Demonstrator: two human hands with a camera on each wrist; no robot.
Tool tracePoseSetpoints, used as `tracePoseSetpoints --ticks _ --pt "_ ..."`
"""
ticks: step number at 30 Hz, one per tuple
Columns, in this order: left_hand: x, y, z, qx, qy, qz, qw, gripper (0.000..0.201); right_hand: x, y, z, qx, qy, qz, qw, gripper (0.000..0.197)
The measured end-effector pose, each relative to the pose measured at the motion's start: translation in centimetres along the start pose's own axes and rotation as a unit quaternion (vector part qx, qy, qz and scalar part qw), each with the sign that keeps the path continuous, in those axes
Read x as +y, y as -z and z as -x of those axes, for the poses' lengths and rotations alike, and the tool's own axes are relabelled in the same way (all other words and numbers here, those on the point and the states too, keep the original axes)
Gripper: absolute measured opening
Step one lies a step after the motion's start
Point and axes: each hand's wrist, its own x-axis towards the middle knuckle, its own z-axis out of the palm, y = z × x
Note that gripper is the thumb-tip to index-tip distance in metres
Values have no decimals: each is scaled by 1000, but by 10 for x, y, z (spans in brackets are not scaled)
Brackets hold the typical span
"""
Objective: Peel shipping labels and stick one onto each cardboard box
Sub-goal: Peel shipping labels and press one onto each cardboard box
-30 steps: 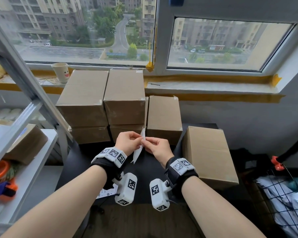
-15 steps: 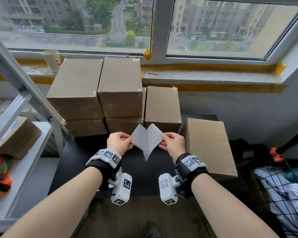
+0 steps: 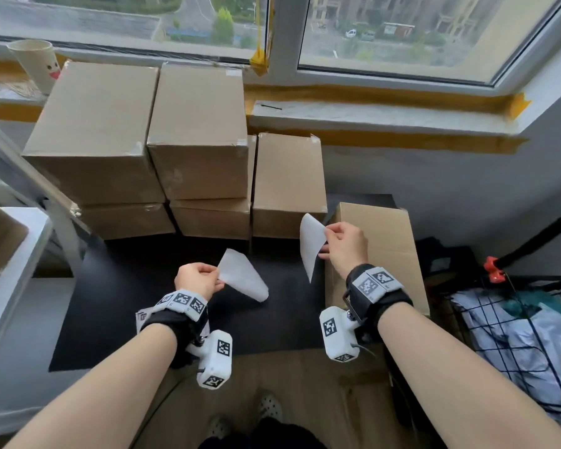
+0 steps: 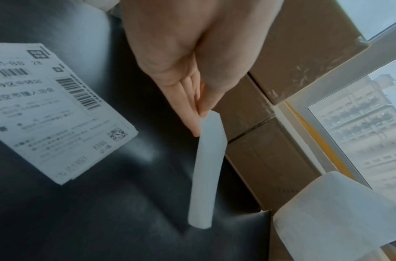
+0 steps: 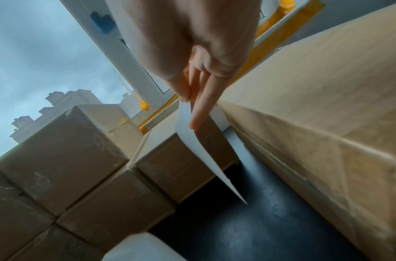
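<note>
Your left hand (image 3: 197, 280) pinches one white sheet (image 3: 243, 280) by its corner, low over the middle of the dark tabletop (image 3: 110, 306); your right hand (image 3: 345, 246) pinches the other sheet (image 3: 311, 243) by its edge, lifted at the near-left corner of the box (image 3: 382, 241) on the table's right edge. Which sheet is label and which is backing cannot be told: both show blank white faces. Edge grips likely keep fingers off any adhesive. The right sheet's position suggests that box is the target; none of the visible box tops carries a label yet. A printed label (image 4: 51, 109) lies flat by your left wrist, near the tabletop's front-left part. The stack (image 3: 162, 150) fills the back-left corner. Versus half a second ago: the two sheets, then joined at the bottom in a V, are fully separated; the hands are well apart, the right one over towards the box.
</note>
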Motion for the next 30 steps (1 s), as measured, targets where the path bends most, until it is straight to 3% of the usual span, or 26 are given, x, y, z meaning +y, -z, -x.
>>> tracePoseSetpoints --ticks 3,4,9,14,18,25,30 --pt "-2 -3 0 -9 -1 -11 1000 6 0 2 1 -11 -4 1 1000 9" --pt "-2 -4 1 -10 -8 -18 1000 13 0 2 2 -15 -5 1 1000 8" --pt "15 -2 13 4 -126 -173 977 26 -1 -5 8 -41 -7 -10 999 8" --pt "51 -18 48 -118 -251 -176 945 25 -11 -14 22 -63 -25 -47 997 12" --pt "74 -28 75 -178 -297 -197 917 38 -22 -15 36 -96 -40 -86 991 14" --pt "85 -23 100 -169 -351 -196 900 38 -37 -8 63 -121 -48 -177 976 26" --pt "86 -17 109 -147 -374 -182 897 25 -43 -10 82 -133 -72 -223 963 23"
